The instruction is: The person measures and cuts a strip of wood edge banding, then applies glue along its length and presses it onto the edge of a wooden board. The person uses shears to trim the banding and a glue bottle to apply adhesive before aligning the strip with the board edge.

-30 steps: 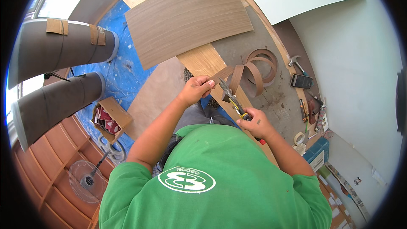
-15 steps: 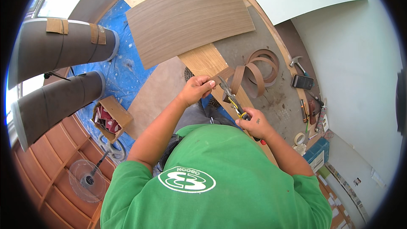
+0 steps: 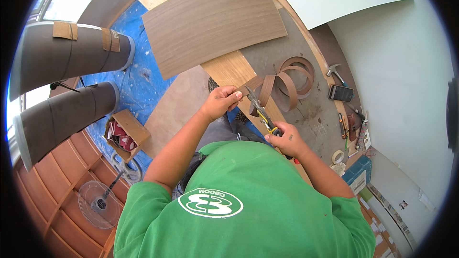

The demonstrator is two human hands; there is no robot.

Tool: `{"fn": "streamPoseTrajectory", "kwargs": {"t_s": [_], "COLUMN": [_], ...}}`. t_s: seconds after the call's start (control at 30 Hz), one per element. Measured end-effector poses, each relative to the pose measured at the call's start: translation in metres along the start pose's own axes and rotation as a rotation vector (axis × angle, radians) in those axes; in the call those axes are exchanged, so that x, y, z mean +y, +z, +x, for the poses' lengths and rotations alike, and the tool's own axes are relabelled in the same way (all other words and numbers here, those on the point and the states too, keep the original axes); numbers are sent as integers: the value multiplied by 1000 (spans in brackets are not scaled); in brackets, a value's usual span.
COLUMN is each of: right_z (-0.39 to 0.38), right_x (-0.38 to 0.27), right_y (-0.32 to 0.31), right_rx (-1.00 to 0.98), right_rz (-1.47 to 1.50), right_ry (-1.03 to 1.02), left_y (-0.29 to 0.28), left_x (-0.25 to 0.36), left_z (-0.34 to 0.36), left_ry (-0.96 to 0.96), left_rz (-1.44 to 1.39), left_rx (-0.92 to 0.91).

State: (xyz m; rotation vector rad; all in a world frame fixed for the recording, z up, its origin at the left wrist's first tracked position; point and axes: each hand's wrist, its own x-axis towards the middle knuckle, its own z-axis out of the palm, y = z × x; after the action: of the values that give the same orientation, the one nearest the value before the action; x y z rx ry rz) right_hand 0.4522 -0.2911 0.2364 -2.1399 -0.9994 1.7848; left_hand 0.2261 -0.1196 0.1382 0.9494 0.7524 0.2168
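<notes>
My left hand (image 3: 224, 101) pinches the end of a brown wood-grain edging strip (image 3: 274, 87) between thumb and fingers. The strip runs off to the right in loose loops. In my right hand (image 3: 289, 138) is a pair of tin snips (image 3: 261, 109) with yellow and black handles, its blades pointing away from me and lying across the strip just right of my left fingertips. Whether the blades have cut into it cannot be made out. Beyond my hands lies a large wood-grain panel (image 3: 215, 21), on top of a lighter wooden board (image 3: 232, 69).
To the right lie a hammer (image 3: 336, 72), a phone (image 3: 341, 92), a tape roll (image 3: 338, 156) and a blue box (image 3: 357, 174). Two large grey rolls (image 3: 71, 52) stand at left near an open carton (image 3: 128, 134) and a fan (image 3: 99, 203). Blue sheeting (image 3: 146, 69) covers the floor.
The snips' handles look slightly closer together in my right hand, and the blades have shifted a little. My left hand stays on the strip in the same place.
</notes>
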Motion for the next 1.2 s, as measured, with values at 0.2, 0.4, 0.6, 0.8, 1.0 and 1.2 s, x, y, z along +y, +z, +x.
{"fn": "streamPoseTrajectory", "kwargs": {"t_s": [0.2,0.4,0.6,0.8,1.0,1.2], "right_z": [0,3,3,-27,-68,-81], "right_x": [-6,0,23,47,99,203], "right_y": [-3,5,5,-11,-32,-65], "right_rx": [-10,4,105,190,346,562], "right_rz": [21,51,150,232,30,-108], "right_ry": [-33,68,-18,21,60,39], "left_y": [2,6,13,25,45,55], "left_x": [3,4,10,9,1,3], "left_z": [0,-1,-3,-3,-7,-27], "left_ry": [-22,-32,17,94,132,116], "left_rz": [-16,55,118,259,409,496], "left_rx": [-22,-25,76,121,165,231]}}
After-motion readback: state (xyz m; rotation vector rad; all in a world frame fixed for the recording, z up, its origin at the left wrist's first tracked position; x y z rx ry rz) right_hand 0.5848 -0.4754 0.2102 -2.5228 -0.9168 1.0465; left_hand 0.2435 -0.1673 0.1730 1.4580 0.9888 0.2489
